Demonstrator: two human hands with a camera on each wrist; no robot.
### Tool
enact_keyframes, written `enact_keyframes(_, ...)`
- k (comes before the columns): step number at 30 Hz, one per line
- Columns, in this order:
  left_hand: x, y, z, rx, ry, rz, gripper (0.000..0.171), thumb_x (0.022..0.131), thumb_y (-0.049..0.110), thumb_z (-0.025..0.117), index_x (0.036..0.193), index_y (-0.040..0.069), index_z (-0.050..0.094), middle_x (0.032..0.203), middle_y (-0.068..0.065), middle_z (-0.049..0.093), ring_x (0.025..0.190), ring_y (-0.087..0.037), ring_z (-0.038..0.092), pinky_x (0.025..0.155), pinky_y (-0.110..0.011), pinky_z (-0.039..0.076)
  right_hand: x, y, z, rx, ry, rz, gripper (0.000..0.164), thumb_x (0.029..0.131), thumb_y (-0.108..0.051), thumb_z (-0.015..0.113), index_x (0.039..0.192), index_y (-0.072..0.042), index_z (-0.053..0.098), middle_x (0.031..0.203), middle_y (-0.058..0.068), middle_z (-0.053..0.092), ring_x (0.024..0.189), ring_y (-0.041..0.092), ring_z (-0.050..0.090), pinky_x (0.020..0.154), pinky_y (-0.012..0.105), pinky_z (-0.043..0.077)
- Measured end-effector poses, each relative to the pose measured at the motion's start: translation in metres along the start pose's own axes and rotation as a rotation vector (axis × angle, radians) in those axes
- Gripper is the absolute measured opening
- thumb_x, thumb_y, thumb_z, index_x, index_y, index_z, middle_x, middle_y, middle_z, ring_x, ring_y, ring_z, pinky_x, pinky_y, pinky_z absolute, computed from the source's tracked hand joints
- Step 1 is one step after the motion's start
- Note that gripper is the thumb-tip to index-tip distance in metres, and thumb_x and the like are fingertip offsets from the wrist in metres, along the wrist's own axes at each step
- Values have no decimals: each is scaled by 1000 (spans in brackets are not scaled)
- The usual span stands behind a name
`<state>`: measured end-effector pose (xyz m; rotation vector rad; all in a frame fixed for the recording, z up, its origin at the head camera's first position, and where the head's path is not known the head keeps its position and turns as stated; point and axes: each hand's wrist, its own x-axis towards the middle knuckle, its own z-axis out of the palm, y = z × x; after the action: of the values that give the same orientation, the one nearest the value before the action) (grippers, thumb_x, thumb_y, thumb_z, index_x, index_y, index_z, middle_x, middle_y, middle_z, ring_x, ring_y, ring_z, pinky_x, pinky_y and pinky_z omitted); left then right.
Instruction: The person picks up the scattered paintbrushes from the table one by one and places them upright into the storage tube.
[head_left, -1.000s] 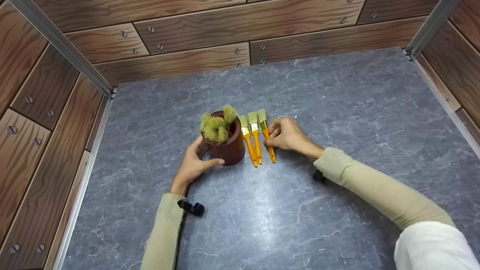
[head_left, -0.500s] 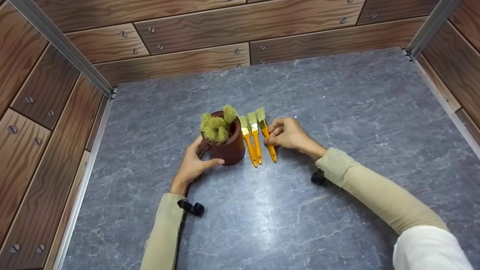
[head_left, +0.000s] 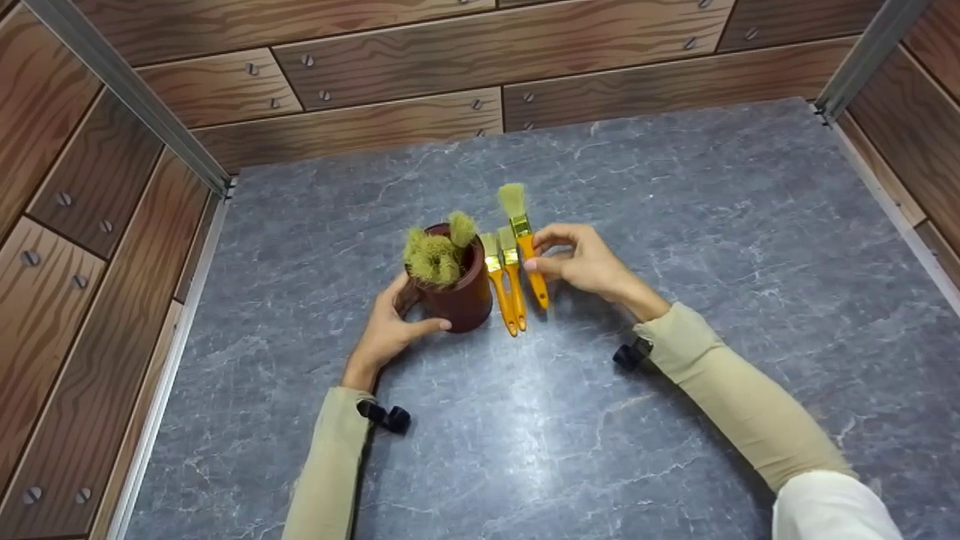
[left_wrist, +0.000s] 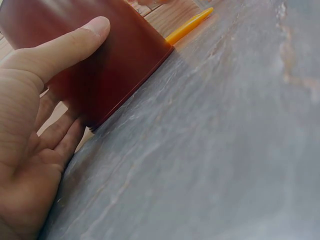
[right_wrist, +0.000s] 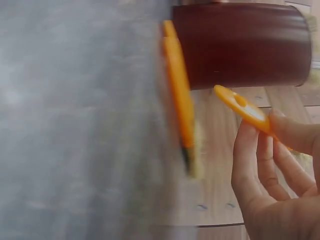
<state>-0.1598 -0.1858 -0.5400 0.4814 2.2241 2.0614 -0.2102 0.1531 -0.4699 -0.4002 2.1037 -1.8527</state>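
My left hand [head_left: 386,330] holds a dark red cylindrical cup [head_left: 461,304] that stands upright on the table, thumb across its near side and fingers round the far left side. Several bushy yellow-green tufts [head_left: 433,259] stick out of the cup's top; what they belong to is hidden inside. Between thumb and fingers my right hand [head_left: 589,262] pinches a paintbrush [head_left: 538,289] by its orange handle, bristles pointing away, raised off the table. Two more paintbrushes [head_left: 500,300] lie side by side right of the cup. In the right wrist view the held handle [right_wrist: 242,106] shows its hanging hole.
The grey marbled tabletop [head_left: 675,195] spreads around the hands. Wood-patterned panels [head_left: 390,67] rise at the back and on both sides, with metal posts [head_left: 142,97] in the corners. A black strap-mounted device [head_left: 386,416] sits at each wrist.
My right hand has lifted the paintbrush off the table and moved it slightly away and to the left. My left hand and the cup stay in place.
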Motion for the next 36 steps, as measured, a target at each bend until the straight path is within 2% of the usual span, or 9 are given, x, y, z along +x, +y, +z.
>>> enact_keyframes(12, -1, -1, -1, -5, 2, 9, 98, 77, -1, 95, 161, 15, 48, 154, -6, 61, 144, -26, 57, 126, -38, 43, -7, -49, 8, 51, -14, -201, 28, 94, 5, 78, 119, 14, 71, 107, 19, 76, 87, 24, 81, 82, 44, 69)
enact_keyframes(17, -1, -2, -1, -8, 9, 0, 97, 77, -2, 94, 161, 14, 48, 154, -7, 62, 143, -26, 58, 125, -38, 43, -7, -63, 17, 22, -12, -266, 24, 95, 5, 77, 117, 12, 73, 106, 19, 78, 88, 22, 80, 83, 42, 69)
enact_keyframes(30, -2, -2, -1, 0, -6, 13, 96, 78, 1, 95, 161, 17, 49, 154, -4, 62, 144, -25, 58, 126, -38, 43, -3, -89, 36, -37, -29, -389, 21, 96, 3, 76, 116, 5, 77, 102, 18, 79, 81, 20, 78, 79, 45, 69)
enact_keyframes(36, -1, -1, -2, -6, -16, 23, 96, 78, 3, 95, 161, 20, 48, 155, -2, 61, 144, -23, 57, 125, -38, 44, 2, -102, 42, -46, -37, -415, 22, 96, 2, 75, 118, 6, 76, 101, 19, 79, 81, 21, 77, 78, 40, 69)
